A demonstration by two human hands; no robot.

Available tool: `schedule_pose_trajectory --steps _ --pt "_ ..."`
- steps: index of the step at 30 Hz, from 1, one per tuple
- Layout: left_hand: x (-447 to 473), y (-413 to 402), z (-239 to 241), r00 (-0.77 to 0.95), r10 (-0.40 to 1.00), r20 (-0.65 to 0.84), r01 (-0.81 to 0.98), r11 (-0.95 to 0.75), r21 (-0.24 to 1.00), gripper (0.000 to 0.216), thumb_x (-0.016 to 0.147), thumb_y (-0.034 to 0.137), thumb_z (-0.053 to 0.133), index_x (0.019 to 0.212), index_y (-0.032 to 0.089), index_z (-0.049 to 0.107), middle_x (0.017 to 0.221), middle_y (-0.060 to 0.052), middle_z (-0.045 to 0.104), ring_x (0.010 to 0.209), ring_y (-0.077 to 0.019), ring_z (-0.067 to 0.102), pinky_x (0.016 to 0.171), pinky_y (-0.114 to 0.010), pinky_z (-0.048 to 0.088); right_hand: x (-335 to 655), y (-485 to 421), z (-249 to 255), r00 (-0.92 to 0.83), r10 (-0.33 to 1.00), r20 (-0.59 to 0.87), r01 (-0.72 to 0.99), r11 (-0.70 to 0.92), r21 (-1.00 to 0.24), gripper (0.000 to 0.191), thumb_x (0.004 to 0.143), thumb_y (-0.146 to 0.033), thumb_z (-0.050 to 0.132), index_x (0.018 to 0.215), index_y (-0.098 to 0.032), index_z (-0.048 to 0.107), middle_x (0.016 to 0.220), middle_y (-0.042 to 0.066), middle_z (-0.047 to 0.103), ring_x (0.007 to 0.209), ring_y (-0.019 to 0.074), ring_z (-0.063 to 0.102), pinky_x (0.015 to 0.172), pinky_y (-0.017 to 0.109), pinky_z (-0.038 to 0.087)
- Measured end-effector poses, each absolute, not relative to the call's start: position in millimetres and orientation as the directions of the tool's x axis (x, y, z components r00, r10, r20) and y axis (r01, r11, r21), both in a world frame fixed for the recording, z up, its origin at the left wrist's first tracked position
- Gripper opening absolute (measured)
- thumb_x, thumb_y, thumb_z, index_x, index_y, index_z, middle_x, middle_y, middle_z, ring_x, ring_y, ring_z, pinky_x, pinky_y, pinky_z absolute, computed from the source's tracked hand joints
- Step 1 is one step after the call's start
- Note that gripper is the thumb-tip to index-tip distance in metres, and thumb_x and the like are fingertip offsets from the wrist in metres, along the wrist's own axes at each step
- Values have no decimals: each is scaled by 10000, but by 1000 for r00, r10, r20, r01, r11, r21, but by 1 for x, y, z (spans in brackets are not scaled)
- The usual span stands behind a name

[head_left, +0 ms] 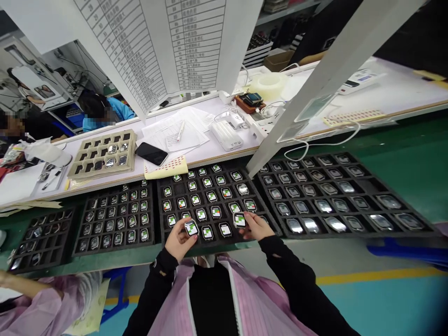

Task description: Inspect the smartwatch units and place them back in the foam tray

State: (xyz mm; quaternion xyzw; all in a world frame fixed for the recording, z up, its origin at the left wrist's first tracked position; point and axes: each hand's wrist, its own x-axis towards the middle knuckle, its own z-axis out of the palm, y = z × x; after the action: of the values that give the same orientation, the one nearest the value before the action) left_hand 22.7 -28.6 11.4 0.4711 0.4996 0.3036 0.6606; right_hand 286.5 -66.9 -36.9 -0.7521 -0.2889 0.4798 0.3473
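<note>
My left hand (179,239) is closed around a small smartwatch body (191,227) with a lit white, green and red screen, held just above the near edge of a black tray (161,233). My right hand (255,225) pinches a second lit watch body (240,220) at the same tray's front row. That tray holds several more watch bodies with lit screens, each in its own pocket. Both arms wear black sleeves under a pink striped vest.
Black trays of dark-screened watches lie to the left (115,217) and far left (42,240), another to the right (336,196). Behind are a white bench with a beige tray (101,156), a phone (151,153), papers and a slanted white post (315,84). A co-worker's pink sleeve (38,303) is at lower left.
</note>
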Motion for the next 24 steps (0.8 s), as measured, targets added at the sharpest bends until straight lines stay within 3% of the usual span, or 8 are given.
schedule_pose_trajectory --steps 3,5,8,10,12,15,24 --pt "33 -23 30 289 898 -332 -16 351 936 572 664 417 792 1159 219 585 1155 -86 584 691 -72 580 627 -193 503 273 -63 -12 195 856 -478 -249 -429 -869 397 925 -558 448 1073 -201 539 908 122 685 602 205 630 419 282 494" --pt "40 -18 39 245 920 -306 -47 326 944 531 667 422 793 1115 207 607 1083 -74 611 660 -74 587 565 -175 485 262 -56 8 66 920 -387 -423 -325 -846 453 831 -576 620 1080 -203 552 922 112 688 600 192 620 418 269 492" --pt "49 -11 52 189 931 -313 -69 330 941 514 701 500 743 1085 184 612 956 -59 628 510 -63 549 372 -156 347 245 -45 36 -51 958 -281 -429 -275 -861 604 722 -485 786 1195 -203 538 944 93 688 616 176 623 466 270 520" --pt "54 -9 59 173 928 -331 -109 352 930 546 736 561 684 1106 168 603 821 -37 612 466 -79 542 333 -161 289 236 -39 49 -76 960 -271 -419 -277 -865 599 715 -504 789 1164 -185 556 907 89 689 592 166 614 457 262 513" --pt "56 -10 65 196 923 -330 -151 361 920 571 776 587 627 1154 161 585 755 -31 599 504 -109 574 352 -169 313 229 -35 56 -69 955 -289 -439 -289 -850 570 727 -599 736 1071 -170 583 857 89 686 559 160 600 414 244 484" --pt "55 -14 72 244 926 -289 -144 330 933 559 797 557 622 1207 180 569 902 -75 634 594 -124 601 406 -185 367 225 -34 60 -58 950 -308 -463 -299 -835 586 726 -665 688 1025 -170 588 842 89 681 546 161 595 382 229 452" --pt "47 -20 79 311 930 -194 10 201 980 461 882 391 576 1308 218 534 996 -78 647 651 -107 550 555 -215 459 222 -36 65 -16 953 -301 -375 -285 -882 582 639 -499 811 1056 -186 552 800 45 669 529 133 559 385 205 425"
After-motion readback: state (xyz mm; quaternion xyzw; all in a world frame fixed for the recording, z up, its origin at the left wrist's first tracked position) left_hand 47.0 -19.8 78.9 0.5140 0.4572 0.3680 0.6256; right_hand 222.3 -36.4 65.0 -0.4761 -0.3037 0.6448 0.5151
